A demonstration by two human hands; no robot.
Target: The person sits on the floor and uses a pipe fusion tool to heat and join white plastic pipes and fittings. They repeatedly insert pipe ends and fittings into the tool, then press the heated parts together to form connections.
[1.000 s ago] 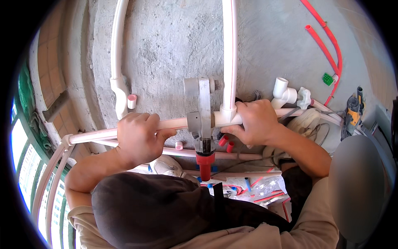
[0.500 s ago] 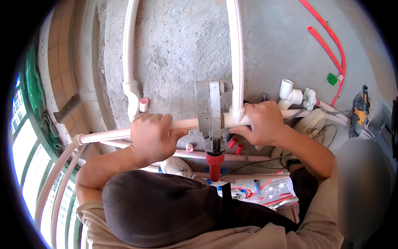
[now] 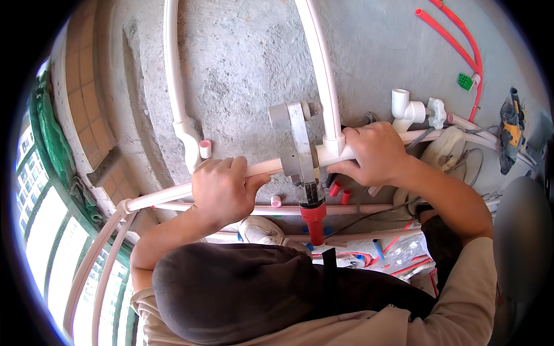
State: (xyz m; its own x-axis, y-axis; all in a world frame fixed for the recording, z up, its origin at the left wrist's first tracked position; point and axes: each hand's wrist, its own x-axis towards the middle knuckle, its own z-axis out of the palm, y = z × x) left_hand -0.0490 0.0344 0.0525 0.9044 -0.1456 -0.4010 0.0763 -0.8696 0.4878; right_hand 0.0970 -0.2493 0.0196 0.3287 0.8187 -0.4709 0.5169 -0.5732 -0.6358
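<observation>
My left hand (image 3: pixel 224 189) is closed around a white pipe with a red stripe (image 3: pixel 265 168), whose end meets one side of a pipe welding tool (image 3: pixel 301 144). The tool has a flat metal plate, grey round dies and a red handle (image 3: pixel 314 224) pointing down toward me. On its other side a white tee fitting (image 3: pixel 331 149) sits against the die, with a long upright pipe (image 3: pixel 318 57) running up from it. My right hand (image 3: pixel 375 153) grips beside the tee, thumb underneath; the right hand hides part of the pipe there.
A second white pipe (image 3: pixel 173 63) with a bend stands at the left. Short pipe offcuts (image 3: pixel 205 149) lie nearby. White elbow fittings with a valve knob (image 3: pixel 436 113) and a yellow-black power tool (image 3: pixel 511 132) are at the right. A shoe (image 3: pixel 261 229) is below the pipes.
The whole view has shifted and tilted slightly, so hands and tool appear a little further right. Both grips and the joint at the tool look the same.
</observation>
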